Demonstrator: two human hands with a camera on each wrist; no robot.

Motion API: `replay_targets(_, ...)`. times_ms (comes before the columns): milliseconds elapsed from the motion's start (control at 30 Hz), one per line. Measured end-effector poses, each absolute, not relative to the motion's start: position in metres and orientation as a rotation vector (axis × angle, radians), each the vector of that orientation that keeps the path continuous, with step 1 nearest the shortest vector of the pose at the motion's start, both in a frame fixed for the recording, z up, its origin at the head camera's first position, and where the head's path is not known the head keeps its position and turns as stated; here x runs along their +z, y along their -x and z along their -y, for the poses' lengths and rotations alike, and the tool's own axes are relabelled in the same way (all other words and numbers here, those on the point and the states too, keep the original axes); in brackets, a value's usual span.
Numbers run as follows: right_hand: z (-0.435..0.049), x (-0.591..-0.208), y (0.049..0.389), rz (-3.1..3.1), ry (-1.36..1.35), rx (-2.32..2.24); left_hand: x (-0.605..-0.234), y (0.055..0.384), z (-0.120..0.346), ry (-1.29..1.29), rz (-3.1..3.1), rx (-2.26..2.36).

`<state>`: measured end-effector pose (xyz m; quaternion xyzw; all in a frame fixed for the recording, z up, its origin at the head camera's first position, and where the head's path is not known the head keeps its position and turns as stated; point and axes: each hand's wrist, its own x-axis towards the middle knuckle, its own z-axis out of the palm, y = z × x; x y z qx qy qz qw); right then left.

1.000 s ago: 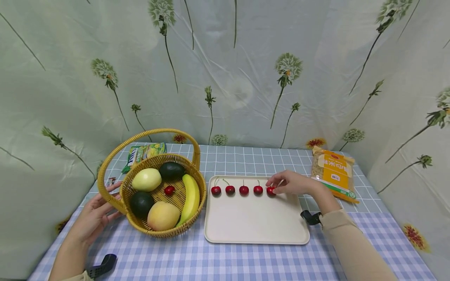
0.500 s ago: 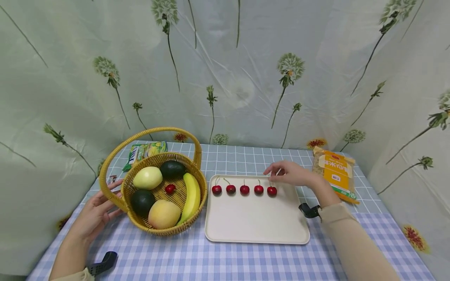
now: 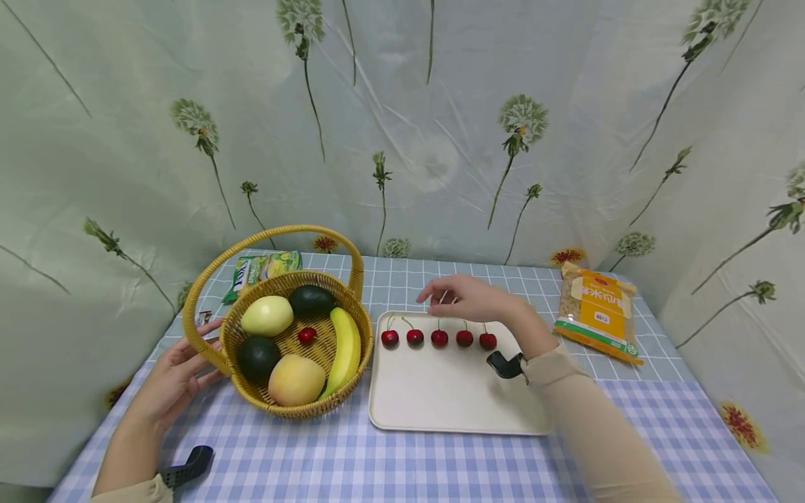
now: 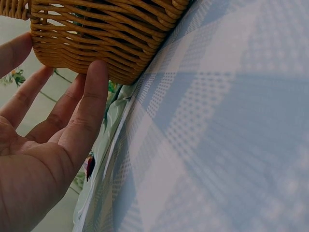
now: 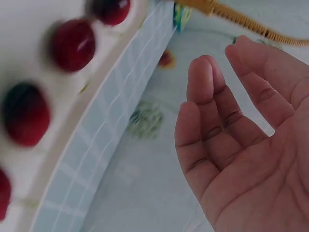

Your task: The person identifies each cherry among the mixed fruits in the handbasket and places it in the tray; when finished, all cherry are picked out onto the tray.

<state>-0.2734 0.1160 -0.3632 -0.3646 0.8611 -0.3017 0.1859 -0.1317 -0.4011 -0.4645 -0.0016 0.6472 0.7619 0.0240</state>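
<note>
Over the far edge of the cream tray (image 3: 459, 398) hovers my right hand (image 3: 462, 297), holding nothing, its fingers loosely bent. Several dark red cherries with stems stand in a row along that edge, one cherry (image 3: 439, 338) just below the hand. My left hand (image 4: 53, 130) has its fingers spread, fingertips right at the side of the yellow wicker basket (image 3: 229, 349). Inside the basket lie a banana (image 3: 344, 349), a peach (image 3: 297, 381), a pale green fruit (image 3: 267, 316), two dark green avocado-like fruits (image 3: 312, 301) and a small heap of red cherry (image 3: 307, 336).
Behind the basket lies a green snack bag (image 3: 251, 274). A yellow grain bag (image 3: 597, 311) rests right of the tray. The tall basket handle (image 3: 277, 230) arches over the basket. A dandelion-print curtain (image 3: 428, 140) hangs behind the checked tablecloth (image 3: 302, 461).
My right hand has let go of the rightmost cherry, risen off it and moved left above the row. The left hand stays by the basket.
</note>
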Motion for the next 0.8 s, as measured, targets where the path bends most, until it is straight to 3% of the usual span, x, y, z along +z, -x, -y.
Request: replay_targets(800,0.003,-0.346,0.259,-2.230,1.230,-0.692,-0.462,0.132,0.399,0.045,-2.040,2.314)
